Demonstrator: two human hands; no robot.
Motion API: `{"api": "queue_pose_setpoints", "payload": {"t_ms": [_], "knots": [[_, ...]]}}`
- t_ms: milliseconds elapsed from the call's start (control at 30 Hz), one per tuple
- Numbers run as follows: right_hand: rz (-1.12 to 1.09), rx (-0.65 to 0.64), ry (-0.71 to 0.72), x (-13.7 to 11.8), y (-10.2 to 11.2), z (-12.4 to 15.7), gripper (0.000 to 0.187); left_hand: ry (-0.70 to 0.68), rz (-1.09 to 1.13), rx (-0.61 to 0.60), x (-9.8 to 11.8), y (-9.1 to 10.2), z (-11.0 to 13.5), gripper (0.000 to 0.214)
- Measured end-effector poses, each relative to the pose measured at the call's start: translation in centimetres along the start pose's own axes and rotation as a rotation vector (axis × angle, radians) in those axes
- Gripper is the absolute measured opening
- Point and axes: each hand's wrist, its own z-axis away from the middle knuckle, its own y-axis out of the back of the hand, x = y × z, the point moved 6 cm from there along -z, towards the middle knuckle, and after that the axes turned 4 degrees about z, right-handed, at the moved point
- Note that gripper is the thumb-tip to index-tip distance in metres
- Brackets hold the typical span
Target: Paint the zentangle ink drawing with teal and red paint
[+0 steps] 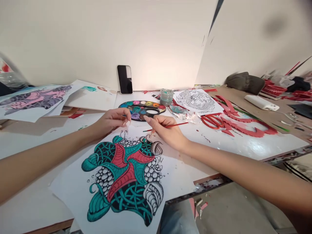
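In the head view a sheet of paper (80,191) bears a patterned drawing (126,175), partly painted teal and red, with some shapes left white. My right hand (168,130) pinches a thin red-handled paintbrush (179,124); its tip points left, over the sheet's upper part. At the top edge of the paper, my left hand (113,119) rests with its fingers loosely bent and apart, holding nothing that I can see. Just beyond both hands lies a paint palette (159,112) with several colour wells. A jar (166,97) of cloudy water stands at its right.
A phone (125,79) leans upright against the wall. Other drawings lie at the left (39,99) and the back right (197,101). Red-handled scissors (212,122), red paper scraps (253,131), a white power bank-like block (261,102) and a dark cap (245,83) are on the right.
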Motion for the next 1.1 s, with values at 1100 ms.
{"api": "queue_pose_setpoints", "payload": {"t_ms": [1100], "knots": [[0.093, 0.005, -0.22, 0.9, 3.2, -3.7, 0.036, -0.016, -0.125, 0.013, 0.5, -0.9, 0.1, 0.019]]}}
